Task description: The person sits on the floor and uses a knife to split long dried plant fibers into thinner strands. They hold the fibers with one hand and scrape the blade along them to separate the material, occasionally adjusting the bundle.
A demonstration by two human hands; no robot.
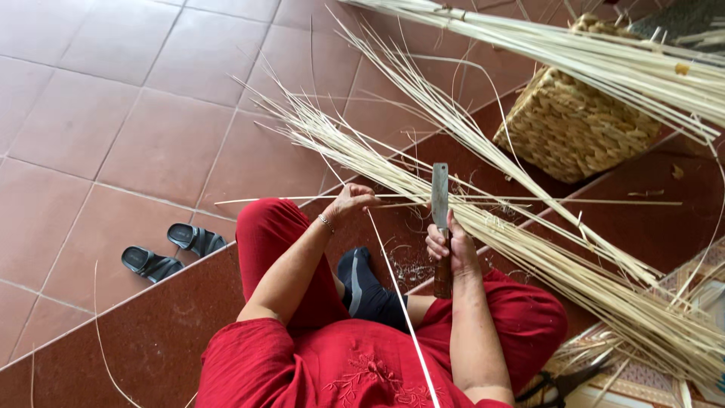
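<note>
We see the right hand [445, 245] wrapped tight around the brown wooden handle of a knife [439, 198], whose flat grey blade stands up and away from the body, its long axis running near to far. Across that blade, almost at a right angle, lies a thin pale strip [529, 201] of split cane or reed, stretched left to right. The left hand [349, 201] pinches the strip's left part between closed fingers, just left of the blade, so both hands bracket the crossing point, with the right nearer to it. The strip is stiff, smooth and straw-coloured, no thicker than a splinter. A second long sliver [400, 302] slants down toward the red-clothed lap. To the right and far side, a large bundle of cane strips [574, 264] fans out over the dark red step, dry and fibrous. A woven basket [574, 125] with a coarse plaited wall sits far right. A pair of black sandals [170, 251] rests on the terracotta floor tiles [98, 128] at left.
</note>
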